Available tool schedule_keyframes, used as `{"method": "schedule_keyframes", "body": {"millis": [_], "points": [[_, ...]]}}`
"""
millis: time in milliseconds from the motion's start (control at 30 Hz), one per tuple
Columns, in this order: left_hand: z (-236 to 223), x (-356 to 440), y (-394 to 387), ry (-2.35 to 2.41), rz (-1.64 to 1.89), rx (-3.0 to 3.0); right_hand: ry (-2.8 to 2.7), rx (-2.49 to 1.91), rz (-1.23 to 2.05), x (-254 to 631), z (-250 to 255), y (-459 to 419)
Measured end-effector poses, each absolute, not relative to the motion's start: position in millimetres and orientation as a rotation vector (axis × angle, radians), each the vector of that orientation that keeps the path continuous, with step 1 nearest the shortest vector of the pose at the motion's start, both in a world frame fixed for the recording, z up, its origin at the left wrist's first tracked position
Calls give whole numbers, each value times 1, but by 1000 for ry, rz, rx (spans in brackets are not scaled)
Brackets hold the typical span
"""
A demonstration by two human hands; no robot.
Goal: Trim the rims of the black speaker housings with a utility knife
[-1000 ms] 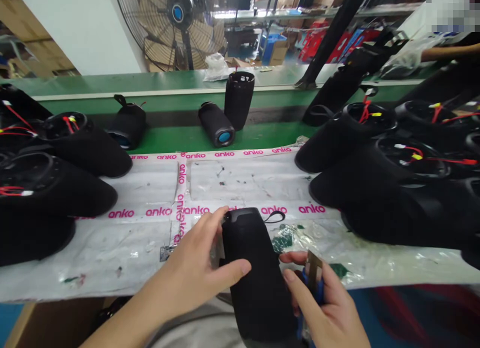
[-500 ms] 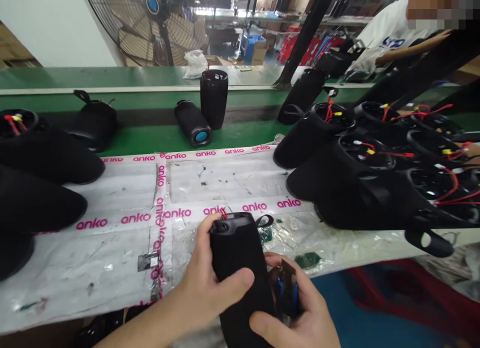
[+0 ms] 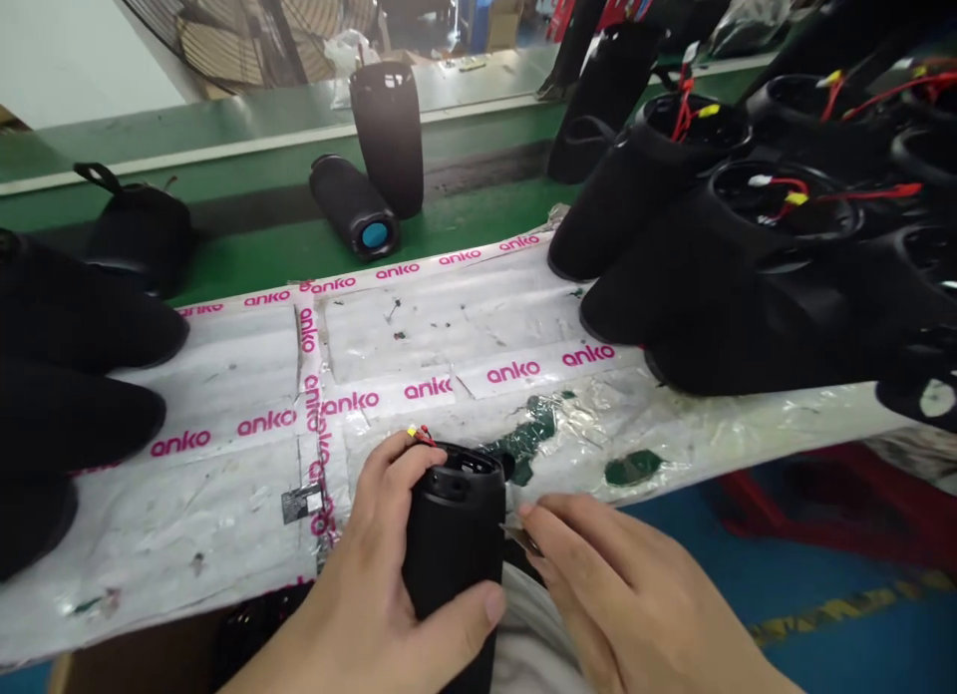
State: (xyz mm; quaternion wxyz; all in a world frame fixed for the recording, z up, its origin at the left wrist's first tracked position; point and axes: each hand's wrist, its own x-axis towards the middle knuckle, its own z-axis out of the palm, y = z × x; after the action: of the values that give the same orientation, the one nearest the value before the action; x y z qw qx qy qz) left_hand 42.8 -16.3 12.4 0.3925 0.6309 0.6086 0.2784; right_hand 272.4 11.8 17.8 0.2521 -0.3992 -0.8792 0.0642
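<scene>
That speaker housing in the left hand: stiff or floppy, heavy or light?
Speaker housing is probably stiff: its walls look undented under the left hand. Perhaps light for its size: the open end looks partly hollow. The red wires near its rim might snag.

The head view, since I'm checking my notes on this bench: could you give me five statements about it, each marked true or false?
1. The left hand holds a black cylinder. True.
2. The right hand lies flat on the white covering. False: it is beside the black cylinder, pinching a small thin piece.
3. The cylinder with a blue end lies on its side, near a standing cylinder. True.
4. The pink lettering reads "sony". False: it reads "anko".
5. Red wires show at the top of the held cylinder, on the left hand's side. True.
</scene>
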Motion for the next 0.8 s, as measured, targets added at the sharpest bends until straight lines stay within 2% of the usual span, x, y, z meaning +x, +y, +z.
{"method": "schedule_keyframes", "body": {"millis": [167, 300, 467, 800], "points": [[2, 38, -16, 1443, 793, 1626, -2510, -1013, -27, 270, 22, 28], [-4, 33, -17, 1434, 682, 1576, -2528, -992, -67, 270, 26, 30], [-10, 37, -20, 1426, 855, 1524, -2542, -992, -64, 273, 24, 30], [12, 45, -12, 1482, 747, 1452, -2593, -994, -122, 271, 27, 34]]}}
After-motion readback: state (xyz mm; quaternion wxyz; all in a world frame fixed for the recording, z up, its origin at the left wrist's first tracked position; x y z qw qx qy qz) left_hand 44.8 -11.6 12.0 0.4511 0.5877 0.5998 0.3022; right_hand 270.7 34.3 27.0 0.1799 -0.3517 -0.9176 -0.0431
